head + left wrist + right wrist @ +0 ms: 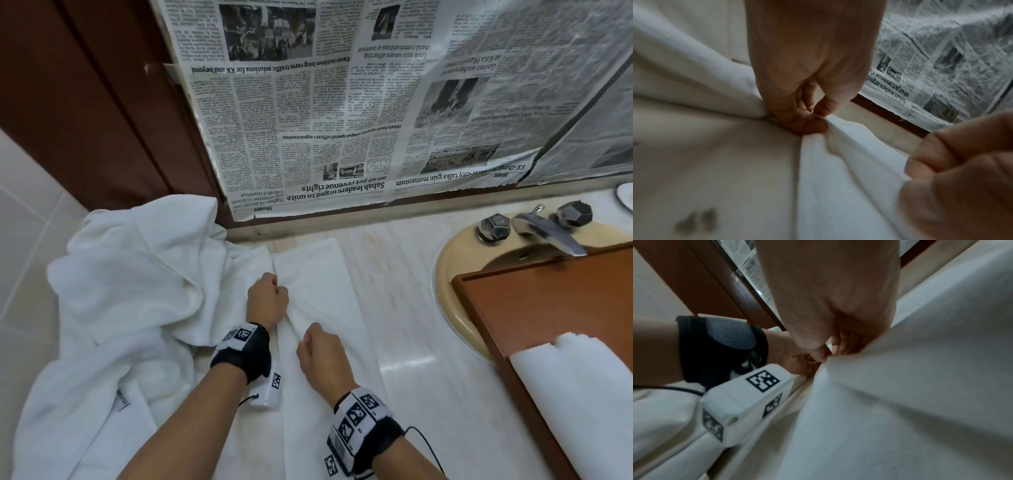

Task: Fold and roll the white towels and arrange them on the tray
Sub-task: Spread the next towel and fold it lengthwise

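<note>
Fold step: left hand (268, 298) and right hand (321, 353) both pinch flat towel (320, 274) edge; next carry it toward 3 o'clock, corners aligned

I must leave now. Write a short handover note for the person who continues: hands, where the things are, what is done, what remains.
Left hand and right hand: both pinch the left edge of the flat towel on the counter.
Pile of unfolded towels: left of it, against the wall.
Tray: on the right, over the sink; one rolled towel already lies on it.
Left to do: fold and roll this towel, place it on the tray, then the pile.
</note>
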{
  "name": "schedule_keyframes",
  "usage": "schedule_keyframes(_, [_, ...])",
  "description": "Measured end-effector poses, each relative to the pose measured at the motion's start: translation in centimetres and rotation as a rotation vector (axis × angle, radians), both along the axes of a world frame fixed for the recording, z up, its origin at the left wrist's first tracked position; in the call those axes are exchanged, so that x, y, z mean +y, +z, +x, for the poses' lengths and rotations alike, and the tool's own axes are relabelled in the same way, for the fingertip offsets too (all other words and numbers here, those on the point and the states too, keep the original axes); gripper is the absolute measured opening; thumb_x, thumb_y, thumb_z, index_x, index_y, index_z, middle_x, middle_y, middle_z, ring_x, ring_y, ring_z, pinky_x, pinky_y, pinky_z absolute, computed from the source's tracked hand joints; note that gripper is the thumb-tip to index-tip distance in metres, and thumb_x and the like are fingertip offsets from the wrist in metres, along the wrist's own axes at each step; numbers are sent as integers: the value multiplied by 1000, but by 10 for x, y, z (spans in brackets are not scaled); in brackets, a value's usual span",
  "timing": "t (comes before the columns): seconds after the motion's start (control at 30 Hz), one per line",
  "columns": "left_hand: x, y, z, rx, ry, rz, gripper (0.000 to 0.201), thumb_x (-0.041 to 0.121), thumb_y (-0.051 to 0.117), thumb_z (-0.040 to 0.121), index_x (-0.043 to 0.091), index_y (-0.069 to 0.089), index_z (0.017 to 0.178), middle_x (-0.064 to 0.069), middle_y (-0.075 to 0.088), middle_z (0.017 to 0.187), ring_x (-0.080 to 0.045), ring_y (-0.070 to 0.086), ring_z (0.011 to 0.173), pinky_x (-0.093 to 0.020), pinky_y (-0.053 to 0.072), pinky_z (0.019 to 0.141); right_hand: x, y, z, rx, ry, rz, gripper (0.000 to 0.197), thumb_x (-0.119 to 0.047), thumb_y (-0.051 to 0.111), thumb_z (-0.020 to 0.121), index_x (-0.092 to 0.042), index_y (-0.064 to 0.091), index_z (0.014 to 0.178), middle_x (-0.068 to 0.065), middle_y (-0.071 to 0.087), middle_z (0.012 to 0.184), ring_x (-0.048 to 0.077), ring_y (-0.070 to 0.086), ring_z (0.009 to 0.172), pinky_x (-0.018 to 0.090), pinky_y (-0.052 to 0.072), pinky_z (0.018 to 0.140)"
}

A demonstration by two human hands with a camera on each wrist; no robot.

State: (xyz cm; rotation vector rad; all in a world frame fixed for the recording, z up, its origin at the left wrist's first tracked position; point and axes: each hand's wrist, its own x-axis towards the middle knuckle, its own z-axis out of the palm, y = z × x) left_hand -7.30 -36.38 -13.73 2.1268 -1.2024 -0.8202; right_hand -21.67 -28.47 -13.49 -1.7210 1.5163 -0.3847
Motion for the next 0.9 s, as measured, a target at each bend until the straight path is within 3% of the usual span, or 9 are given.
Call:
schedule_keyframes(0.07, [-4, 1, -10, -11, -40, -2, 14, 8, 50, 91, 1, 59, 98, -13, 65, 90, -29, 57, 89, -37, 48, 82, -3, 0, -12, 35, -18, -20, 14, -22, 48, 98, -12, 48, 88, 4, 59, 76, 16, 49, 61, 34, 45, 59])
schedule_keyframes(0.23, [-22, 8, -50, 93, -84, 1, 11, 6, 50, 90, 4, 60, 95, -5, 62, 83, -21, 55, 80, -25, 37, 67, -19, 4, -57, 68, -88, -46, 14, -21, 51, 98, -11, 49, 88, 4, 60, 74, 18, 53, 63, 37, 49, 62])
schedule_keyframes(0.3, [-29, 7, -64, 115, -93, 7, 12, 6, 51, 91, 3, 62, 96, -6, 62, 84, -23, 55, 83, -24, 37, 69, -26, 5, -74, 62, -123, -52, 14, -20, 51, 98, -10, 50, 88, 4, 58, 72, 19, 52, 63, 43, 51, 65])
schedule_keyframes(0.43, [-37, 7, -77, 120, -77, -3, 13, 9, 53, 93, 8, 63, 103, -3, 62, 88, -20, 53, 86, -20, 35, 73, -34, 15, -90, 30, -102, -93, 12, -20, 51, 99, -12, 51, 90, 2, 58, 73, 16, 52, 63, 38, 49, 64])
schedule_keyframes(0.6, [-39, 2, -68, 126, 10, -42, 9, 8, 52, 92, 11, 60, 95, -1, 62, 83, -26, 62, 82, -27, 50, 72, -37, 23, -73, -19, -19, -150, 12, -23, 48, 101, -15, 48, 92, 0, 57, 76, 16, 52, 67, 30, 44, 62])
schedule_keyframes(0.67, [-38, 0, -65, 128, 51, -33, 8, 8, 51, 93, 9, 58, 96, -3, 61, 88, -19, 58, 75, -11, 45, 59, -35, 19, -65, -12, 22, -117, 12, -25, 45, 102, -16, 44, 93, 1, 57, 79, 18, 52, 69, 30, 42, 62])
schedule_keyframes(0.7, [-39, 0, -65, 120, 59, -21, 8, 8, 50, 94, 7, 58, 97, -5, 61, 91, -17, 54, 74, -10, 39, 54, -33, 16, -62, -9, 37, -94, 12, -25, 43, 103, -17, 43, 94, 2, 58, 80, 20, 53, 70, 32, 43, 63])
schedule_keyframes(0.83, [-42, -4, -61, 70, 24, -6, 12, 8, 51, 91, 3, 59, 98, -11, 65, 95, -26, 58, 84, -27, 40, 68, -28, 2, -54, 134, 102, -43, 9, -27, 37, 104, -21, 38, 98, -1, 61, 86, 24, 56, 76, 38, 41, 81])
schedule_keyframes(0.9, [-44, -6, -59, 29, -13, 2, 12, 8, 51, 89, 2, 58, 96, -13, 64, 92, -29, 58, 84, -31, 42, 67, -26, -3, -51, 178, 115, -43, 8, -26, 35, 104, -20, 37, 98, 1, 65, 88, 26, 59, 80, 38, 37, 87])
